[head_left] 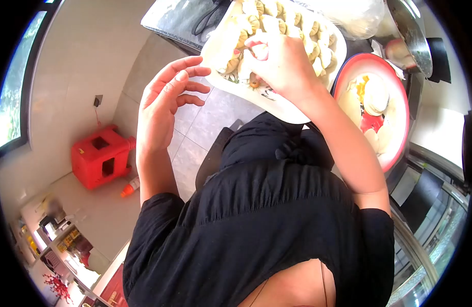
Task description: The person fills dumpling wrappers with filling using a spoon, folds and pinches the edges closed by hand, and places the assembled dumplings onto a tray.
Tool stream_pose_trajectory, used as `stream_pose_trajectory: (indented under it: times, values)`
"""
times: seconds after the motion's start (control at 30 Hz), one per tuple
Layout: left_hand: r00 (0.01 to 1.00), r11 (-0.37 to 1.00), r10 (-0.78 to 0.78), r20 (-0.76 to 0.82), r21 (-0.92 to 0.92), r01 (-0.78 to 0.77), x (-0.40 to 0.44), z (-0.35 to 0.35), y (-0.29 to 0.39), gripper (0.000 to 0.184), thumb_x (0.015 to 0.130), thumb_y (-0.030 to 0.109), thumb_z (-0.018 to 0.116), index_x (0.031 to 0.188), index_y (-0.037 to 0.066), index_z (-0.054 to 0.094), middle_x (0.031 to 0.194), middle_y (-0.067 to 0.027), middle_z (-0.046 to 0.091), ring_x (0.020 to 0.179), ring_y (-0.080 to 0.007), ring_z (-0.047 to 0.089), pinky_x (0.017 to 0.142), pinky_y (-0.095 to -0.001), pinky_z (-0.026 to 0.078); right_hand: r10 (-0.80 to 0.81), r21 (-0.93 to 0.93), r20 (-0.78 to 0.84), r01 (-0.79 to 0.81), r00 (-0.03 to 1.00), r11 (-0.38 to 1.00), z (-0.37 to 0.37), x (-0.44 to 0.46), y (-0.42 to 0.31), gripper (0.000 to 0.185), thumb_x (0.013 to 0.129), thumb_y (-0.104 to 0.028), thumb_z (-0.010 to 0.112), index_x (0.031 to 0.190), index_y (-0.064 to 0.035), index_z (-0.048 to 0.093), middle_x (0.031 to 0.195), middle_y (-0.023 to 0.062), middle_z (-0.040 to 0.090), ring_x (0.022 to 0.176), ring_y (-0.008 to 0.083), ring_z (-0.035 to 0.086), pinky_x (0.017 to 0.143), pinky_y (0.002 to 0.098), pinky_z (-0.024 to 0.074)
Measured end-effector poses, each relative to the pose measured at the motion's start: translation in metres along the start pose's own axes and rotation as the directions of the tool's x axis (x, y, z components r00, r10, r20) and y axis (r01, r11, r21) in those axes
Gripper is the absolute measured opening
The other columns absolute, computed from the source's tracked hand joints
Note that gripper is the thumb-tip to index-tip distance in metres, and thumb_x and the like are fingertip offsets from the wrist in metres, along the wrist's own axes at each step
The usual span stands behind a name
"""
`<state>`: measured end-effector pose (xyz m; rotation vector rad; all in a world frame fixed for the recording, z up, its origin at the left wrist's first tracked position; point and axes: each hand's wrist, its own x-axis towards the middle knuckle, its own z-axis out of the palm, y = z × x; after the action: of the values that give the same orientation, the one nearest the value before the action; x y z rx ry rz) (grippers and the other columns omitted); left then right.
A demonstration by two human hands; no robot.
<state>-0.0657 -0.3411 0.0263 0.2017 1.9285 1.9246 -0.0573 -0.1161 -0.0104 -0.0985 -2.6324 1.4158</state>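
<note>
My right hand is over a white tray with a printed flower pattern, its fingers closed on a dumpling at the near left of the rows. The fingers partly cover that dumpling. Several pleated, pale yellow dumplings fill the far part of the tray. Left of the tray, my left hand is raised in the air with fingers spread and curved, holding nothing. To the right, a red-rimmed enamel plate holds a pile of round dough wrappers and some flat loose ones.
A clear plastic bag with pale contents and a metal pot stand beyond the plate. A silvery covered surface is at the upper left. On the floor side are a red plastic stool and an orange-capped bottle.
</note>
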Motion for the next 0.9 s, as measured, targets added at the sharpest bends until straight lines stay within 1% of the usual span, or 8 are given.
stream_pose_trajectory:
  times: [0.27,0.37,0.43,0.5,0.53,0.57,0.63,0.9]
  values:
    - [0.999,0.998,0.041,0.032,0.052,-0.042,0.009,0.001,-0.003,0.036,0.094,0.023,0.054,0.119,-0.001,0.064,0.105,-0.012,0.069,0.078,-0.0138,0.062,0.065,-0.0244,0.049,-0.049,-0.17,0.058,0.058,0.997,0.984,0.002,-0.003,-0.009,0.019,0.079,-0.014,0.066,0.092,-0.0045,0.075,0.075,0.0166,0.069,0.07,0.0303,0.069,0.069,0.0373,0.055]
    - [0.989,0.957,0.149,-0.014,0.255,-0.14,0.011,0.013,-0.009,0.026,0.091,0.018,0.063,0.113,0.004,0.068,0.096,-0.0061,0.069,0.074,-0.0109,0.057,0.062,-0.0238,0.046,-0.032,-0.185,0.035,0.038,0.999,0.982,-0.005,-0.002,-0.009,0.022,0.082,-0.022,0.068,0.095,-0.007,0.075,0.071,0.0156,0.069,0.066,0.0287,0.069,0.066,0.037,0.0547]
    - [0.955,0.776,0.297,-0.02,0.587,-0.23,0.01,0.027,-0.009,0.024,0.087,0.015,0.069,0.109,0.006,0.069,0.089,-0.0033,0.066,0.071,-0.0104,0.055,0.061,-0.0245,0.045,-0.007,-0.216,-0.016,0.003,1.0,0.976,-0.03,-0.005,-0.018,0.027,0.085,-0.033,0.07,0.1,-0.0114,0.076,0.061,0.0136,0.066,0.055,0.0242,0.065,0.058,0.036,0.0524]
    - [0.885,0.533,0.463,0.044,0.784,-0.318,0.012,0.045,-0.013,0.024,0.081,0.012,0.076,0.103,0.007,0.069,0.077,-0.0021,0.059,0.067,-0.0124,0.051,0.06,-0.0266,0.043,0.038,-0.24,-0.141,-0.071,0.989,0.968,-0.069,-0.01,-0.014,0.027,0.086,-0.031,0.07,0.103,-0.0114,0.075,0.054,0.0099,0.06,0.048,0.0143,0.059,0.053,0.0306,0.0483]
    - [0.864,0.438,0.495,0.088,0.834,-0.336,0.015,0.05,-0.018,0.027,0.081,0.026,0.076,0.098,0.009,0.067,0.082,-0.0039,0.064,0.071,-0.0225,0.061,0.062,-0.0343,0.049,-0.041,-0.207,-0.245,-0.011,0.969,0.978,-0.088,-0.017,0.0,0.026,0.089,-0.024,0.071,0.106,-0.0048,0.073,0.065,-0.0053,0.057,0.057,-0.0002,0.044,0.049,0.0187,0.0333]
    - [0.865,0.407,0.491,0.1,0.852,-0.329,0.016,0.056,-0.02,0.028,0.081,0.029,0.076,0.098,0.008,0.068,0.083,-0.0044,0.064,0.071,-0.0232,0.062,0.062,-0.035,0.049,0.058,0.082,-0.247,-0.038,0.967,0.996,-0.11,-0.023,0.02,0.023,0.091,-0.021,0.069,0.107,-0.004,0.073,0.072,-0.0072,0.061,0.058,-0.0016,0.044,0.05,0.0165,0.0322]
    - [0.87,0.347,0.478,0.12,0.885,-0.312,0.021,0.067,-0.024,0.031,0.081,0.033,0.075,0.097,0.008,0.068,0.083,-0.0051,0.065,0.073,-0.0239,0.064,0.063,-0.0355,0.05,0.145,-0.074,-0.344,-0.181,0.928,0.981,-0.147,-0.051,0.015,0.024,0.092,-0.017,0.068,0.11,-0.0014,0.071,0.079,-0.0073,0.063,0.062,-0.0029,0.044,0.052,0.0151,0.0324]
    - [0.877,0.257,0.456,0.153,0.921,-0.294,0.032,0.075,-0.034,0.016,0.085,0.022,0.072,0.078,0.008,0.067,0.073,-0.0068,0.065,0.067,-0.0264,0.064,0.061,-0.0361,0.048,0.407,0.058,-0.553,-0.453,0.727,0.889,-0.225,-0.179,0.091,0.026,0.091,-0.015,0.069,0.109,0.0034,0.07,0.083,0.002,0.069,0.069,0.0037,0.058,0.06,0.0203,0.0461]
